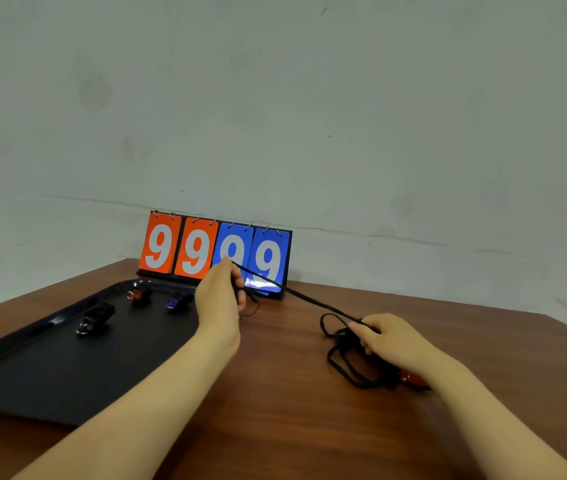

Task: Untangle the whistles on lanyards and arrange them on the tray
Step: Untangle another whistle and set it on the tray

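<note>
Fingers (237, 278) of the left hand (219, 299) pinch the black cord (295, 295), which slants down-right to the right hand (384, 337) gripping the tangle (347, 362).

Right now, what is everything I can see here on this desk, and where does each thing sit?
tray: one, black, left part of the table.
whistles on the tray: three; black nearest, red and blue by the far rim.
red whistle: one, on the table under the right wrist.
lanyard cord: black, stretched between both hands, tangled loops by the right hand.
scoreboard: one, two orange and two blue cards, each showing 9, against the wall.
table: one, brown wood.
left hand: raised, pinching the cord.
right hand: on the tangle, gripping cord.
</note>
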`<state>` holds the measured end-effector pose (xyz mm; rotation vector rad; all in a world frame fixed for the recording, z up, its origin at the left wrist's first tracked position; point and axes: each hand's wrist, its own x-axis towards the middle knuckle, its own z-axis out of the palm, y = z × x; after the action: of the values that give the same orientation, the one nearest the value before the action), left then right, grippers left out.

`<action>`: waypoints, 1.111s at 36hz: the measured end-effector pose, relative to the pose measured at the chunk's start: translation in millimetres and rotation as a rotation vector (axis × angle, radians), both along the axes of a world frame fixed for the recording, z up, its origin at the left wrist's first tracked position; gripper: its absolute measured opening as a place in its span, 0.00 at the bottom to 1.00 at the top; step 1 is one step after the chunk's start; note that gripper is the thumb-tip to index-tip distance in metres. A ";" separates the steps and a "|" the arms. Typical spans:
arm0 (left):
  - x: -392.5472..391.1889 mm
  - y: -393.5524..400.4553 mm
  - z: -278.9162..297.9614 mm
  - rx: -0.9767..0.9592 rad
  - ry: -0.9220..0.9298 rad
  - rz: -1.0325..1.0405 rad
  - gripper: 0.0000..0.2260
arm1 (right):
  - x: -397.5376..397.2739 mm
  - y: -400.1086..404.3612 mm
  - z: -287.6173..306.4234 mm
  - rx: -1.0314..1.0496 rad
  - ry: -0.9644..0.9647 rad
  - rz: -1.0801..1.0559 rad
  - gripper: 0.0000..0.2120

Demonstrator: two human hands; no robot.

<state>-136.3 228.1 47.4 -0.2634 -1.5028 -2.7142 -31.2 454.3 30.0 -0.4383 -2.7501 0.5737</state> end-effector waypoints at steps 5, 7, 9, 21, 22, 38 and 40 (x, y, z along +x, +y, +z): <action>-6.1 -0.1 -1.9 -0.073 0.010 0.063 0.13 | -0.6 2.0 12.0 -0.212 0.226 -0.038 0.22; -10.8 1.6 -4.5 -0.158 0.009 0.087 0.13 | -0.1 -2.1 21.3 -0.474 0.346 -0.032 0.23; -13.7 4.3 -8.2 -0.213 -0.001 0.085 0.12 | 3.1 -8.4 30.8 -0.749 0.493 0.085 0.21; -6.6 20.5 -25.8 -0.616 0.131 -0.004 0.08 | 9.6 -21.2 39.7 -0.805 0.642 0.282 0.16; -1.6 21.5 -25.4 -0.623 0.194 -0.009 0.07 | 9.5 -24.2 38.1 -0.762 0.589 0.291 0.16; 26.4 29.1 -22.2 -0.735 0.495 -0.464 0.16 | 11.3 -49.7 22.3 -0.364 0.273 0.389 0.16; 27.4 28.8 -20.9 -0.736 0.479 -0.481 0.16 | 10.7 -49.3 21.9 -0.361 0.288 0.374 0.16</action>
<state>-108.8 256.9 26.5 -1.3185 -2.3915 -1.9532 -20.5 404.9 51.9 0.0901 -2.4585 1.1377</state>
